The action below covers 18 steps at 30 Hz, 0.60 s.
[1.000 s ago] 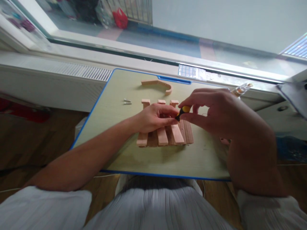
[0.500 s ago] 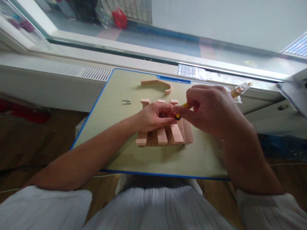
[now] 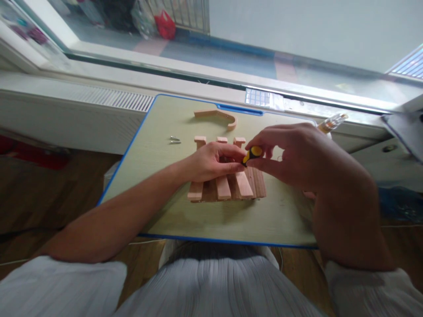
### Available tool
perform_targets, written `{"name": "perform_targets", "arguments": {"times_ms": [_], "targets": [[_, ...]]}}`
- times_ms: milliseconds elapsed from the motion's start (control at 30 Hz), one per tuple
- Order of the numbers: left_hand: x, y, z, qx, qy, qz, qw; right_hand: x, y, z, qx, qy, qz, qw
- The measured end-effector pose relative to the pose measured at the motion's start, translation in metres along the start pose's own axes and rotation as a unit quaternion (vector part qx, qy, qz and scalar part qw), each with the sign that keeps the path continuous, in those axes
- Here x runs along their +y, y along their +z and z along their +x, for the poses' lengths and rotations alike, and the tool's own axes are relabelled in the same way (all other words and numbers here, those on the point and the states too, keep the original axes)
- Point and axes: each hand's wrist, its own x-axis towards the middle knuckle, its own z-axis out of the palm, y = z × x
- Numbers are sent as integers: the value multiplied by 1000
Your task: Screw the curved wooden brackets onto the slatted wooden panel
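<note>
A wooden rack (image 3: 224, 190) of pale slats over darker wood lies on the small table (image 3: 198, 226). My left hand (image 3: 211, 162) lies across the slats, its thumb and fingertips closed together at the lower end of a yellow and black screwdriver (image 3: 254, 152). My right hand (image 3: 291, 147) pinches the screwdriver's handle between thumb and fingers, from the right. The handle's round end faces up toward me. Its tip and whatever it meets are hidden behind my left fingers. Two screws (image 3: 175, 140) lie left of the rack.
A hook-shaped wooden piece (image 3: 216, 112) lies near the table's far edge. Behind it are a white window sill (image 3: 228, 94) and a clear packet (image 3: 259, 97). A clear bottle-like object (image 3: 332, 123) stands at the right, beyond my right hand.
My right hand has turned and shifted slightly right, its fingers loosened, showing more of the screwdriver handle. My left hand and the rack have stayed in place.
</note>
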Motion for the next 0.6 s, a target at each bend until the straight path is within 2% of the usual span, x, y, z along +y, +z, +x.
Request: {"name": "perform_targets", "arguments": {"times_ms": [200,467,600], "targets": [[-6,0,0,8,17,23,1000,-12,2,3,29,32,-23,999],[-6,4,1,12,36,-19,999,-15,14,10,73,77,-39,994],[-5,6,1,11,11,-50,999,-5,10,7,45,77,20,996]]}}
